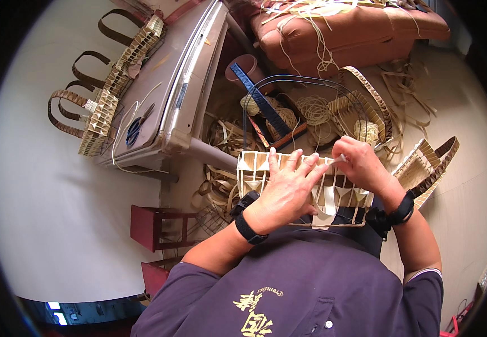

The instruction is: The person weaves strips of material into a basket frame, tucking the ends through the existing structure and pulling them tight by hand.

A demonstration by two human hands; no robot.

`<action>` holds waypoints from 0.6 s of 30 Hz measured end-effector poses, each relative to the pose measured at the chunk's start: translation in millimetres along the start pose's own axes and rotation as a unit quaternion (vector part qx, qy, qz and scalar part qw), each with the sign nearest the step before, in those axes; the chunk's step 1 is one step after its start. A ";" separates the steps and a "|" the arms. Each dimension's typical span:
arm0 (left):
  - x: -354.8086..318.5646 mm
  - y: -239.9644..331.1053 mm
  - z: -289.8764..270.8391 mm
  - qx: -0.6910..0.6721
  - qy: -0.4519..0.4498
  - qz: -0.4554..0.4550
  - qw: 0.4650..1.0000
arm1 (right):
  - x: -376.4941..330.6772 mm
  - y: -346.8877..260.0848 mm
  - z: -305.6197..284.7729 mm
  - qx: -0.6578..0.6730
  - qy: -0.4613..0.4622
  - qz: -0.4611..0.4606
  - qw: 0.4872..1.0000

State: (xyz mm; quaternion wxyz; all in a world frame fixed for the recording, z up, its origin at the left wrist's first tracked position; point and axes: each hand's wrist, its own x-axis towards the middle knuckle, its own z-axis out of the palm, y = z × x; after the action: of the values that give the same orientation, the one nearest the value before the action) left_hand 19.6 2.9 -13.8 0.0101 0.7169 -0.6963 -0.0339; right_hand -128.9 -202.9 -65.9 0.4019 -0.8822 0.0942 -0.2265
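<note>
1. Woven basket point(254, 171), rectangular and half made from pale flat strips, sits on the person's lap at the middle of the view, its open lattice side turned up.
2. Left hand point(285, 194) lies flat across the top of the basket — fingers point(296, 163) spread wide and pressed on the weave, gripping nothing that shows.
3. Right hand point(364, 165) is at the basket's far right corner, its fingers pinched narrow on a pale strip end point(340, 159) at the rim.
4. Both wrists carry black bands; the left one bears a black watch point(246, 201) that touches the basket's near edge.
5. Loose strips point(325, 216) hang from the weave toward the person's dark purple shirt.
6. Beyond the basket on the floor stands a dark wire frame point(305, 78) with balls of cord point(315, 108) and a blue-black strip bundle point(257, 95) inside and around it.
7. Right of the right hand another woven basket piece point(426, 165) with a brown handle lies on the floor, just beside the forearm.
8. To the left a grey tabletop point(170, 84) carries blue-handled scissors point(134, 130), and finished baskets with brown handles point(100, 106) lean along its far edge.
9. Brown sofa cushion point(344, 31) at the top is strewn with pale strips — well apart from both hands.
10. Red stool point(153, 224) stands low on the left, near the left elbow.
</note>
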 end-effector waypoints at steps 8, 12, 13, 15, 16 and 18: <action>-2.4 -3.1 7.5 -0.019 0.030 0.004 0.999 | 0.6 -5.7 2.0 0.094 0.085 0.060 0.990; -2.3 -0.9 8.4 -0.008 0.036 -0.002 0.999 | 0.7 1.9 3.6 0.022 0.106 0.081 0.991; -1.6 -0.2 8.9 -0.004 0.040 -0.001 0.999 | 0.7 5.3 4.2 0.019 0.113 0.106 0.988; -1.5 -0.7 9.4 0.001 0.043 -0.002 0.999 | 3.9 5.0 6.4 0.075 0.178 0.134 0.972; -1.5 -1.4 9.9 0.004 0.044 0.000 0.999 | 5.7 6.5 7.3 0.082 0.202 0.125 0.968; -1.8 -2.5 11.4 0.008 0.046 0.001 0.999 | 6.7 7.1 9.5 0.134 0.229 0.168 0.949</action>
State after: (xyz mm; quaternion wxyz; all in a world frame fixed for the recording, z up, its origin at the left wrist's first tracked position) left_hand 21.4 5.2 -25.3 0.0364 0.7170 -0.6962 0.0043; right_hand -118.4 -203.6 -74.5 0.5161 -0.7161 0.2995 -0.3621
